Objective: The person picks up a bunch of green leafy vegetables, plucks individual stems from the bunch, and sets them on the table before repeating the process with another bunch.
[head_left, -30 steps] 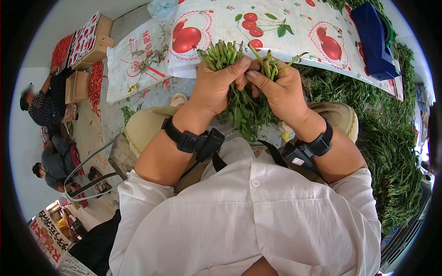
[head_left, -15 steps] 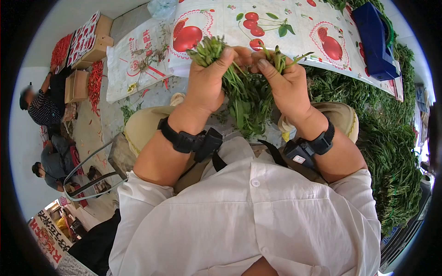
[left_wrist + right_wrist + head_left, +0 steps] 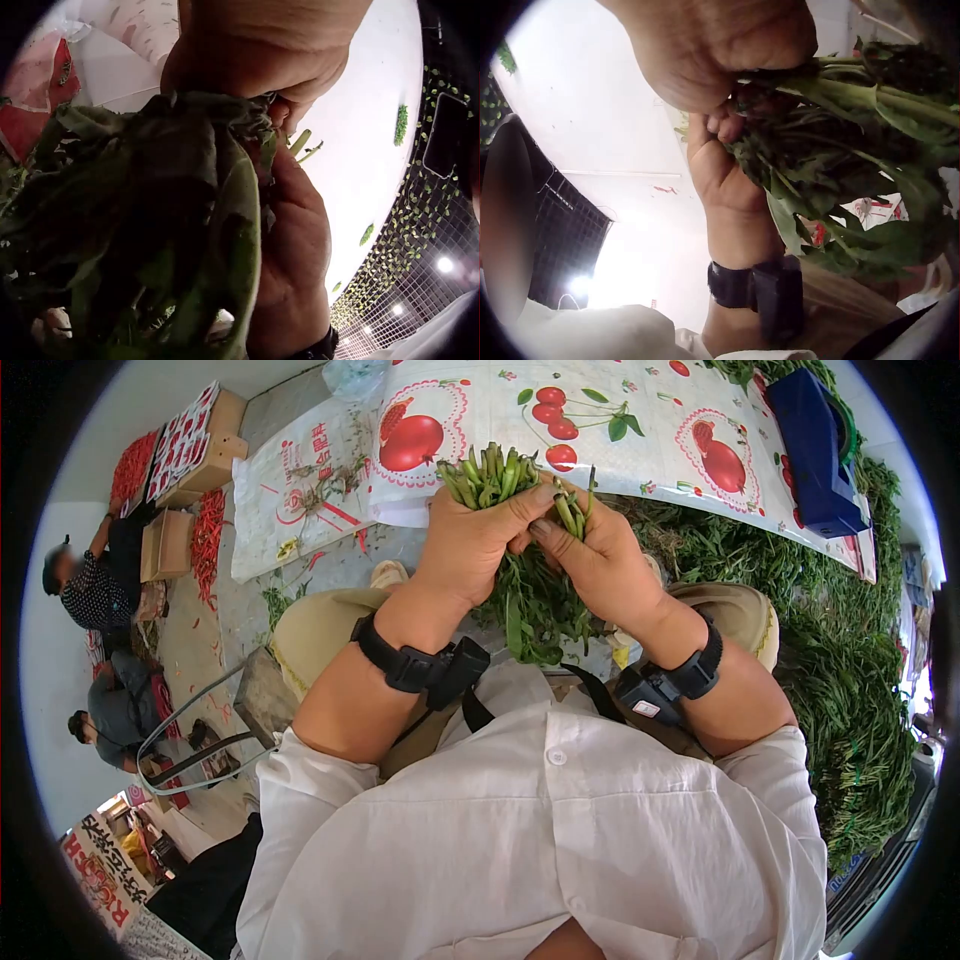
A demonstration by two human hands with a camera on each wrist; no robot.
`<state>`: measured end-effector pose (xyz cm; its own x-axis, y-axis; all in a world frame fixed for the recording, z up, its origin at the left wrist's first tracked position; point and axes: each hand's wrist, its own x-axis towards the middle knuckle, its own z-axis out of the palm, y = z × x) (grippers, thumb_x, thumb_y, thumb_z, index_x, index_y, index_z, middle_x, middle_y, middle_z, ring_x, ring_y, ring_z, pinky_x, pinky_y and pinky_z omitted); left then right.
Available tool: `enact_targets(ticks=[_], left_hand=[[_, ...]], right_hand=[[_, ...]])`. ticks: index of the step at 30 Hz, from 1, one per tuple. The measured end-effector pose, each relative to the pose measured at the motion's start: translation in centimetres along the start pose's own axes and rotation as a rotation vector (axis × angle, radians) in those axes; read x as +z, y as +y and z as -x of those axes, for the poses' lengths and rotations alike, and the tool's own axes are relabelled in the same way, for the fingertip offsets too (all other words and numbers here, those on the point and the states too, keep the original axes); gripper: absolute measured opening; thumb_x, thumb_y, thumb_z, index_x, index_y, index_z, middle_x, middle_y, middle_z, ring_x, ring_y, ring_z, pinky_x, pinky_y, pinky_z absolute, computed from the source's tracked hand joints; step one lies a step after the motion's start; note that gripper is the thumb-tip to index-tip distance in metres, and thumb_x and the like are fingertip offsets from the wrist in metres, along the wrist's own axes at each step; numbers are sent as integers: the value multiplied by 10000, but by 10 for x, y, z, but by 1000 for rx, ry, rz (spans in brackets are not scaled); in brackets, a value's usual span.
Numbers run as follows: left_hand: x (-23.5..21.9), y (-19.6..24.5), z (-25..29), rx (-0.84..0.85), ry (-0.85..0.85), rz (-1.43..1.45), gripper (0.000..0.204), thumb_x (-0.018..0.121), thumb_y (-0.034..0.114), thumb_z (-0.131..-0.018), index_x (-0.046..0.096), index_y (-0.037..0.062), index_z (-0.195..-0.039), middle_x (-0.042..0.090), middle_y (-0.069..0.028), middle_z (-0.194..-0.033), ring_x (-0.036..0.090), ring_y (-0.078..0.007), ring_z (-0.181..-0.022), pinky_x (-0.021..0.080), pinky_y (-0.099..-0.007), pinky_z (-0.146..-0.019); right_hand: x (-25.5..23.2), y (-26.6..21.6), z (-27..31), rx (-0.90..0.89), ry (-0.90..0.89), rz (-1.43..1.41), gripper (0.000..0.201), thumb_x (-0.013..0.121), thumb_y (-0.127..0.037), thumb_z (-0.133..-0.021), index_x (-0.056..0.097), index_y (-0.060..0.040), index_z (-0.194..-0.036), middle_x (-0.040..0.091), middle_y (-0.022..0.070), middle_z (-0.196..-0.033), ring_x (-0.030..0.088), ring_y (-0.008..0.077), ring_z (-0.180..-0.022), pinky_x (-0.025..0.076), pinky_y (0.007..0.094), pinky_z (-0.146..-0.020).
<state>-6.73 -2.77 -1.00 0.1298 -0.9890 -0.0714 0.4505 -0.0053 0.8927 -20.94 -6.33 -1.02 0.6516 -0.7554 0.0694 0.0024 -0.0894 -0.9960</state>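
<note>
In the head view the left hand grips a thick bundle of green stems, cut ends up, leaves hanging below. Close against it, the right hand pinches a few stems between thumb and fingers. Dark leaves fill much of the left wrist view, beside the left hand and the right hand. In the right wrist view the right hand is above and the left hand below, leafy stems beside them. Some fingertips are hidden.
A fruit-patterned cover lies ahead, with a blue tape dispenser at its right. Heaped greens lie at the right. Red chillies, boxes, a metal-framed stool and two people are at the left.
Half a second ago the hands were further apart; the left hand has moved right and the right hand left, so the bundle and the few stems are now close together.
</note>
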Motion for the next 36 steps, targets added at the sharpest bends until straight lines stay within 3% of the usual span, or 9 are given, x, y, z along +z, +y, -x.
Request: enact_targets(ticks=[4, 7, 10, 16, 21, 27, 31, 33, 36], left_hand=[[-1, -1, 0, 2, 4, -17, 144, 650, 142, -808, 600, 32, -887, 549, 10, -702, 451, -66, -558, 344, -199, -468], [-4, 0, -1, 46, -7, -13, 157, 641, 172, -818, 586, 30, -856, 513, 9, -650, 437, -85, -539, 347, -220, -482], [-8, 1, -5, 87, -12, 13, 182, 642, 192, -818, 571, 25, -828, 485, 0, -610, 430, -108, -530, 350, -241, -504], [-5, -1, -6, 69, 18, 77, 196, 653, 186, -807, 581, 14, -869, 506, -10, -638, 446, -116, -556, 364, -245, -538], [-2, 0, -4, 37, 39, 71, 226, 675, 166, -788, 600, 9, -932, 546, -12, -710, 465, -108, -587, 384, -241, -556], [-5, -2, -5, 30, 6, 86, 200, 685, 159, -779, 595, 23, -894, 559, -11, -735, 466, -97, -609, 389, -235, -569], [-7, -5, -6, 100, 14, 64, 164, 654, 177, -809, 585, 42, -873, 571, -15, -776, 539, -134, -720, 443, -270, -668], [-6, -6, -7, 134, 16, 82, 155, 631, 187, -829, 577, 50, -877, 576, -18, -794, 573, -166, -794, 463, -299, -730], [-4, 6, -6, 90, 39, 192, 154, 608, 190, -852, 555, 45, -863, 588, -51, -789, 563, -167, -710, 465, -292, -670]], right_hand=[[-1, -2, 0, 59, -43, 22, 300, 512, -90, -877, 480, 12, -1158, 596, 49, -832, 530, 99, -659, 443, 235, -602], [-1, -4, 2, 144, 36, -43, 240, 528, -85, -872, 530, 11, -1092, 586, 40, -823, 537, 103, -635, 444, 231, -592], [-1, 8, 2, -14, 152, -54, 186, 554, -71, -859, 576, 8, -1026, 570, 27, -815, 535, 103, -606, 443, 227, -591], [1, 8, 2, -41, 215, -70, 134, 585, -37, -825, 625, 9, -945, 549, 27, -785, 541, 107, -656, 441, 242, -603], [-1, 4, 2, -14, 211, -9, 130, 595, -33, -808, 641, -8, -927, 547, 40, -765, 538, 122, -665, 437, 250, -608], [-1, 4, 2, -8, 205, 39, 145, 605, -39, -795, 647, -20, -933, 566, 51, -785, 545, 143, -688, 440, 257, -621], [-2, 5, 0, -84, 217, 168, 149, 598, -46, -811, 639, -16, -951, 594, 39, -777, 553, 129, -700, 444, 245, -653], [-1, 7, -2, -76, 254, 7, 149, 584, -63, -833, 629, -8, -965, 595, 18, -746, 549, 115, -695, 444, 238, -670], [-5, 7, -6, -66, 338, -64, 153, 562, -95, -865, 620, -5, -975, 566, -14, -692, 514, 83, -661, 429, 220, -644]])
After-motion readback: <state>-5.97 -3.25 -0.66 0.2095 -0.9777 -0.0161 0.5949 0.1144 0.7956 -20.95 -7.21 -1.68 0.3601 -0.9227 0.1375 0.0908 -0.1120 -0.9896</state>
